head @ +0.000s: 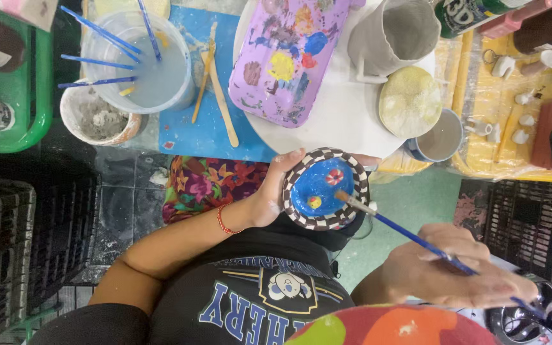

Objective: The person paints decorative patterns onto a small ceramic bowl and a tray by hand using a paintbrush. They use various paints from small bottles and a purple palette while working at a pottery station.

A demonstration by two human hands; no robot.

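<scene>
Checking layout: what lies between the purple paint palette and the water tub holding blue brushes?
In the head view, two wooden sticks on a blue mat lie between purple palette and water tub.

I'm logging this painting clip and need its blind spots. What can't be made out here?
- Head view: underside of the painted dish, hidden by the left hand.
- Brush end, behind the right hand.
- Grey jug, cut by the top edge.
- Small white pieces, too small.
</scene>
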